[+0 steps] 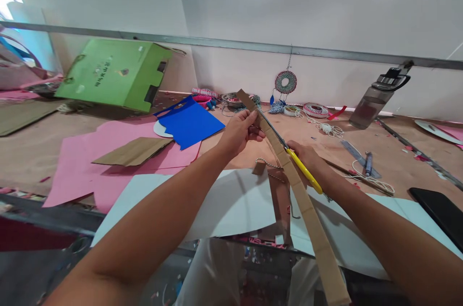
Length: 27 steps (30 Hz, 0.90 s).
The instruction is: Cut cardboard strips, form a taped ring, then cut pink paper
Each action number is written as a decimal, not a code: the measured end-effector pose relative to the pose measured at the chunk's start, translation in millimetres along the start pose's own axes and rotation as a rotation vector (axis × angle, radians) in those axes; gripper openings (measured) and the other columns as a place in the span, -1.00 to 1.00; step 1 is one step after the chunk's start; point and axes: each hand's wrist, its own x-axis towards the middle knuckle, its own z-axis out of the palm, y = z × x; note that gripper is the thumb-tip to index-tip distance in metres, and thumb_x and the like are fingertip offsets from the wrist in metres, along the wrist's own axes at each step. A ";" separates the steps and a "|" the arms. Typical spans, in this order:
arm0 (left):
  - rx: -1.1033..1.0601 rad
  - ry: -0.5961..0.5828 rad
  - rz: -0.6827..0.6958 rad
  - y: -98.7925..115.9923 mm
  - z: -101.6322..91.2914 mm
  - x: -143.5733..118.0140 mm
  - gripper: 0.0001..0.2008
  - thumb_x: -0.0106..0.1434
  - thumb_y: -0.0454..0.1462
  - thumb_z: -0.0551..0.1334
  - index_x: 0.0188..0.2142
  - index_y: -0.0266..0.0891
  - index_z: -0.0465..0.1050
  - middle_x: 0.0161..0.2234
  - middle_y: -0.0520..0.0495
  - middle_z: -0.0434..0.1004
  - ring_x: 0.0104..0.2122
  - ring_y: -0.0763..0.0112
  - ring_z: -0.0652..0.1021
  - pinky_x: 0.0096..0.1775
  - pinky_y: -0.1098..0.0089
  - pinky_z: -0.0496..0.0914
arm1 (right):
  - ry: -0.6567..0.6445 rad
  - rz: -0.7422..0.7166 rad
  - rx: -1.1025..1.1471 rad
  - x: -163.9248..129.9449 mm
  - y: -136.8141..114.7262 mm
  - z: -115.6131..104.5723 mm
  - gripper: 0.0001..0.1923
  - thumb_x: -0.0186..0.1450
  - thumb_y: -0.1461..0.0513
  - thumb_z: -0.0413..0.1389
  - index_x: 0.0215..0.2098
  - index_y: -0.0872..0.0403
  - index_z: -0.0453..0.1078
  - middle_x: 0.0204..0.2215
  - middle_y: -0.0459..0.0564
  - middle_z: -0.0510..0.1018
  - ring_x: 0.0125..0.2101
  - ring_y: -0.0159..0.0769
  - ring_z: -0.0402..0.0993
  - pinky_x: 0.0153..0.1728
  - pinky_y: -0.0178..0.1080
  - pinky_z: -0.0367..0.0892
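The left hand (240,132) pinches the far end of a long cardboard strip (289,166), which runs back from that grip toward the person. The right hand (307,161), just right of the strip, holds scissors (285,147) whose blades lie along it. Left of the grip a paper sheet (190,122) rests on the table (32,151), with a tipped box (115,72) behind. Right and beyond stands a bottle (376,98). Under the hands hangs what may be a chain (269,165).
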 end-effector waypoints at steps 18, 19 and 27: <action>0.007 -0.022 -0.026 -4.1 9.3 -1.4 -0.86 0.35 -0.29 0.14 -0.36 -0.28 0.29 -0.60 0.02 0.48 -0.67 0.53 0.49 -0.58 0.56 0.43 | 0.010 -0.017 0.022 0.1 2.6 -1.2 -0.76 0.19 0.13 0.06 -0.25 0.09 0.39 -0.47 -0.07 0.54 -0.46 -0.30 0.34 -0.46 -0.34 0.13; 0.005 -0.024 -0.028 -4.0 9.3 -1.7 -0.86 0.35 -0.29 0.13 -0.36 -0.28 0.29 -0.60 0.02 0.48 -0.67 0.53 0.49 -0.58 0.56 0.43 | 0.023 -0.020 0.021 -0.9 1.2 -0.8 -0.75 0.18 0.11 0.07 -0.25 0.09 0.39 -0.48 -0.08 0.53 -0.47 -0.31 0.34 -0.46 -0.34 0.13; 0.009 -0.039 -0.042 -1.9 3.7 -0.7 -0.77 0.34 -0.19 0.15 -0.38 -0.30 0.31 -0.57 -0.04 0.50 -0.64 0.49 0.52 -0.58 0.53 0.44 | 0.023 -0.013 -0.040 -4.1 -4.9 -0.2 -0.73 0.13 0.09 0.15 -0.30 0.11 0.37 -0.48 -0.06 0.52 -0.50 -0.33 0.34 -0.48 -0.34 0.14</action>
